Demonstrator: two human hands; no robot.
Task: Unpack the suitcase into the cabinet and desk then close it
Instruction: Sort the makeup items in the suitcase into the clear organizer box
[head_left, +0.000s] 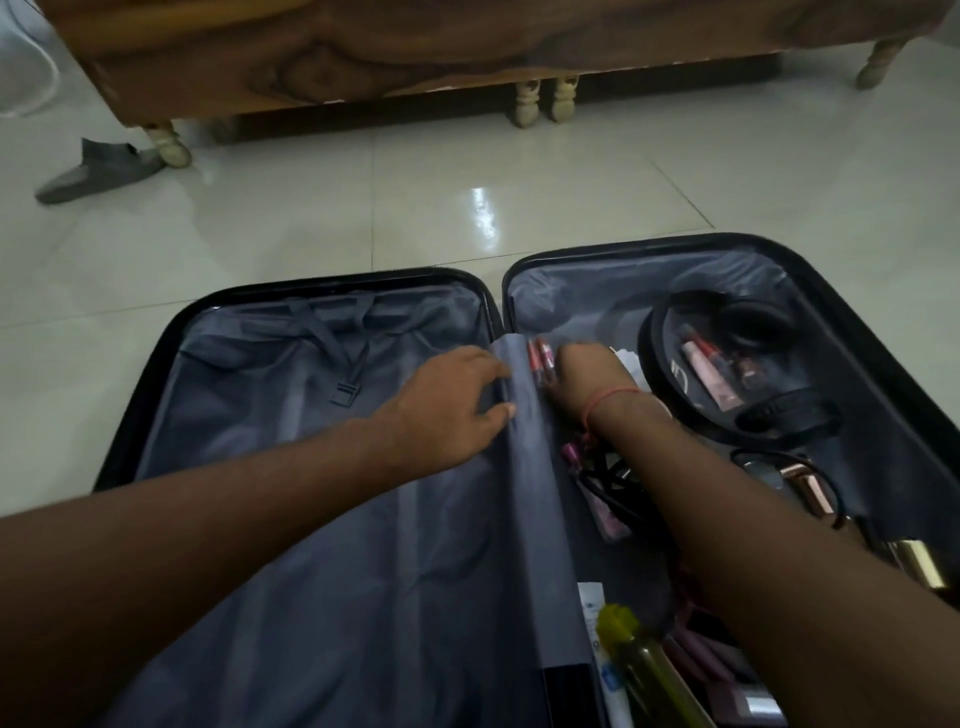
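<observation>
Down on the glossy pale floor tiles (311, 218), the suitcase (883, 332) is lying wide open, a hard black shell with rounded corners and crinkled grey fabric lining both halves. Its left half is showing only the lining and a strap with a flat plastic buckle (343, 393) at about 11 o'clock from the left hand (447, 402). That hand is resting over the middle hinge, its fingers curling onto the edge of a smooth grey divider flap (535, 467) and pinching it. Just at 3 o'clock from it, the right hand (587, 384), a thin red thread circling its wrist, is reaching knuckles-up into the right half beside some slim red tubes (540, 358); the fingertips are hiding under the hand, so I cannot tell whether they are gripping anything.

At 2 o'clock from the right hand a round clear pouch (701, 364) with a black rim is holding small cosmetic tubes, overlapping black headphones (753, 325). A tangle of black cable (608, 475) is sitting under the right wrist, with a rose-gold cylinder (802, 480) at 4 o'clock. At 6 o'clock, near the frame's bottom edge, a yellow-green bottle (654, 670) is lying beside a white tube (592, 603); the right forearm is covering much of that corner.

At 12 o'clock beyond the case, carved wooden furniture (311, 57) with turned pale legs is standing, and a grey cloth (93, 171) is lying by its left leg.
</observation>
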